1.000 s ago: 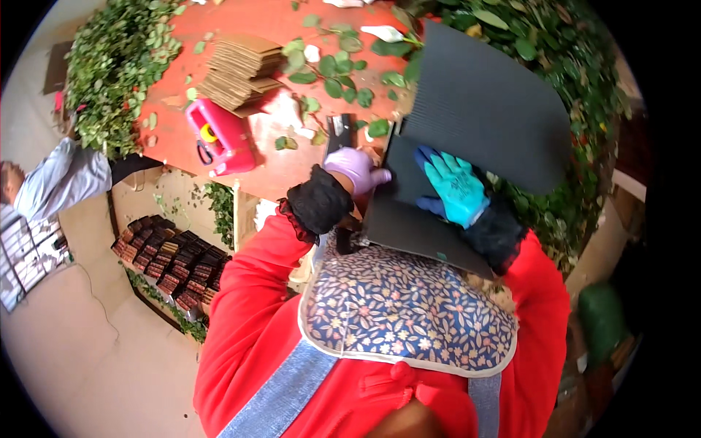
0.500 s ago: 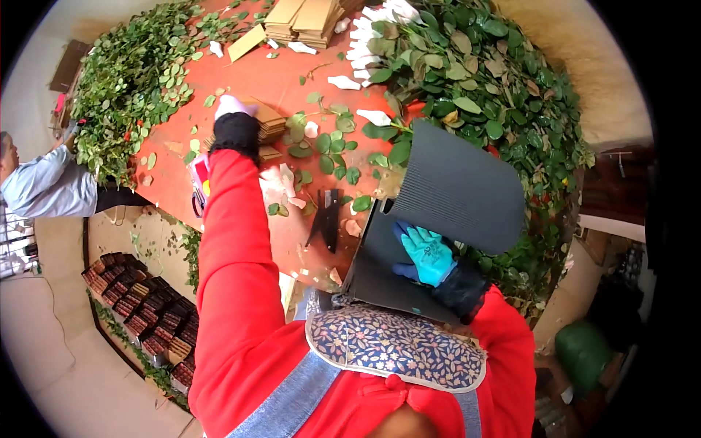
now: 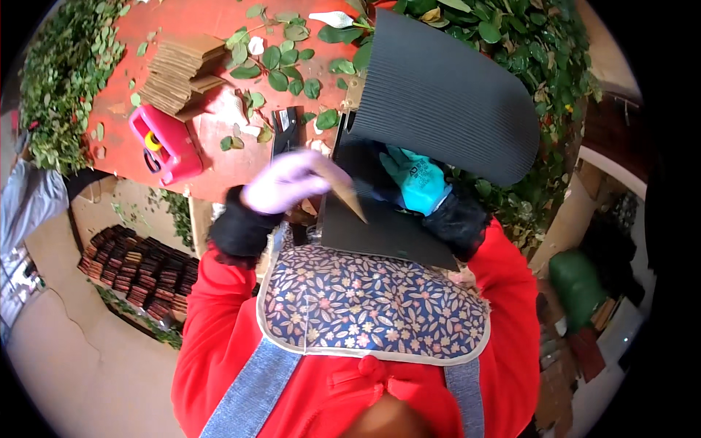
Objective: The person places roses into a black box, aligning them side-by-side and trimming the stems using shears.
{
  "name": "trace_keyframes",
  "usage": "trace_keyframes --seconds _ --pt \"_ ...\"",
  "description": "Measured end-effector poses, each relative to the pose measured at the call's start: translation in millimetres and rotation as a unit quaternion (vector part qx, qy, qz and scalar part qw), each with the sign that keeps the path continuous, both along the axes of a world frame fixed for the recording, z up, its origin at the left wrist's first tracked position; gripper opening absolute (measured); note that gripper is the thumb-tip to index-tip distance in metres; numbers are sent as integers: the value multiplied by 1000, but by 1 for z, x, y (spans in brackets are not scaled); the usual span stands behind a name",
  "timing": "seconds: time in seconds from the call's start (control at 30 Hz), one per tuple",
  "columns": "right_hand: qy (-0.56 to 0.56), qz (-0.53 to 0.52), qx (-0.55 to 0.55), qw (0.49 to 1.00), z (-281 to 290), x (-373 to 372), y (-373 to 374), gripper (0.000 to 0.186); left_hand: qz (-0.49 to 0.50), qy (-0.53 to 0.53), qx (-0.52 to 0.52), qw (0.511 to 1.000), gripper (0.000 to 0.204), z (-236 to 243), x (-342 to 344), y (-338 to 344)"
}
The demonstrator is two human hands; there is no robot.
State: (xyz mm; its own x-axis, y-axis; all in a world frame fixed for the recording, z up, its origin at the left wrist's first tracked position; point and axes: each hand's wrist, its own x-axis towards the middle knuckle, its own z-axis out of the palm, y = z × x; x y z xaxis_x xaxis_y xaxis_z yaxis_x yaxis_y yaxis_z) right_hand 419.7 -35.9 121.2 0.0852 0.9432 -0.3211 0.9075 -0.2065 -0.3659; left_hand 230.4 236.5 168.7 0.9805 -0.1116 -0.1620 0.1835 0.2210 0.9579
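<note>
My left hand (image 3: 286,182), in a lilac glove and blurred by motion, holds a thin brown cardboard piece (image 3: 345,197) over a black lower mat (image 3: 380,233). My right hand (image 3: 420,182), in a teal and navy glove, lies on that mat with fingers apart, their tips partly shaded by a raised black ribbed flap (image 3: 445,95). A metal strip with a hinge (image 3: 353,95) runs along the flap's left edge. A dark tool (image 3: 285,128) lies left of the mat, near a stack of cardboard pieces (image 3: 179,77) and a pink jug (image 3: 171,150) on the red table (image 3: 219,171).
Leafy stem piles (image 3: 66,73) (image 3: 540,66) lie at both sides, loose leaves (image 3: 281,66) and a white-wrapped bud (image 3: 328,20) between. A co-worker's sleeve (image 3: 36,190) is at far left, dark stacked items (image 3: 135,270) below, a green sack (image 3: 573,285) at lower right.
My left hand reached forward to the cardboard stack half a second ago and has come back over the mat with a piece in it. My right hand stays on the mat.
</note>
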Motion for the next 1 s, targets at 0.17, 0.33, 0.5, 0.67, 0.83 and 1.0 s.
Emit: trace_keyframes --seconds 0.17,0.33,0.5,0.67,0.83,1.0 --pt "-41 30 99 994 -5 10 11 74 87 132 177 971 16 -53 39 -61" --pt "-24 65 55 996 22 12 25 60 66 158 360 917 23 -85 47 -64" --pt "-94 16 -126 987 66 -1 35 40 95 181 333 921 27 -90 49 -72" --pt "-39 43 78 995 66 -6 51 63 107 153 351 918 24 -84 49 -72" --pt "-24 29 91 995 36 -5 52 75 24 196 419 886 28 -73 56 -59" --pt "-64 9 72 995 30 -8 41 77 -49 171 450 875 28 -67 58 -39"
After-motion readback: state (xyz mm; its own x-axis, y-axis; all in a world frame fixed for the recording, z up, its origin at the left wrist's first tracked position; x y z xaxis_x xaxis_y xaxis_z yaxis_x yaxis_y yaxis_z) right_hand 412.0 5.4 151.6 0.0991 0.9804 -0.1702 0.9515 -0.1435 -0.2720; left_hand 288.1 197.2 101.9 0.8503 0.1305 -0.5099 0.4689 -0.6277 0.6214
